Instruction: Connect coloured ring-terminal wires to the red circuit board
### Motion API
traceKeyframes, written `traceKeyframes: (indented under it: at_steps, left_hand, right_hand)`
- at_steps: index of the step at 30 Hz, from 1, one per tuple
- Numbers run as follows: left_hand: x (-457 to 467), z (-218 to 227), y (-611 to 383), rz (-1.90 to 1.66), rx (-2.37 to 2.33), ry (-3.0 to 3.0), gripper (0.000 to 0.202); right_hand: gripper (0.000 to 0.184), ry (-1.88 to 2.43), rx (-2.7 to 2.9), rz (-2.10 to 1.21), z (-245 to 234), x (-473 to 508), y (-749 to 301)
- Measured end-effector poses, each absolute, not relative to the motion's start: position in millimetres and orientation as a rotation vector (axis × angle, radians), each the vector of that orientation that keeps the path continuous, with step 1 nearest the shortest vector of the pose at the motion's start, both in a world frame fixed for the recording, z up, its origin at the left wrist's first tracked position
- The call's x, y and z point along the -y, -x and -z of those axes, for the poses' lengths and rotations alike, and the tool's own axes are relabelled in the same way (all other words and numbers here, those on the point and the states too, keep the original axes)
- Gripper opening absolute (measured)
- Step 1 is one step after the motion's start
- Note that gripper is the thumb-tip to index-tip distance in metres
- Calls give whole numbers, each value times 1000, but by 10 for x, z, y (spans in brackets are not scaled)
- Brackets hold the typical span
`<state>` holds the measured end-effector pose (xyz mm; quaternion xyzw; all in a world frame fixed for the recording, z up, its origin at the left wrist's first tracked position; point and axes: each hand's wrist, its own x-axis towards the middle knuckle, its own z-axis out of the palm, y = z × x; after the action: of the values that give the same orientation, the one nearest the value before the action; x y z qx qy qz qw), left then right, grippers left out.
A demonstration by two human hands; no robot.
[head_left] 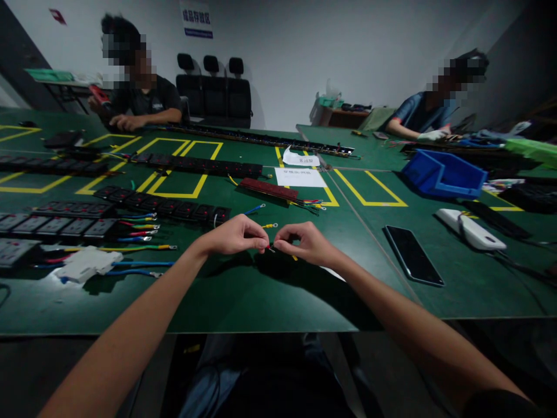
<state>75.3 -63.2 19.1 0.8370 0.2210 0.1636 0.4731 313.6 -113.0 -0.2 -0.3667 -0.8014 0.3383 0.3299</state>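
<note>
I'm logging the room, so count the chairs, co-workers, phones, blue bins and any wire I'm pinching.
Chairs: 3
Co-workers: 2
Phones: 1
Blue bins: 1
Held wire: 1
Total: 8

Green table (261,302) — socket strips (174,209), wires (139,233), phone (413,255), blue bin (444,174).

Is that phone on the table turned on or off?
It looks off: the phone lies flat on the table, and its screen is all black.
</note>
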Motion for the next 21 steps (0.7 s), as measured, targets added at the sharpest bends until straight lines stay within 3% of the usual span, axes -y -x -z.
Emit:
traceKeyframes:
  at_steps: [8, 21]
  left_hand:
    - [605, -157, -736, -356, -561, -2068, 21]
    - [668, -231, -782, -327, -684, -2292, 27]
  right_hand:
    - [18, 965, 2095, -840, 20, 1121, -3117]
    - [14, 788, 2284, -371, 103, 1057, -3200]
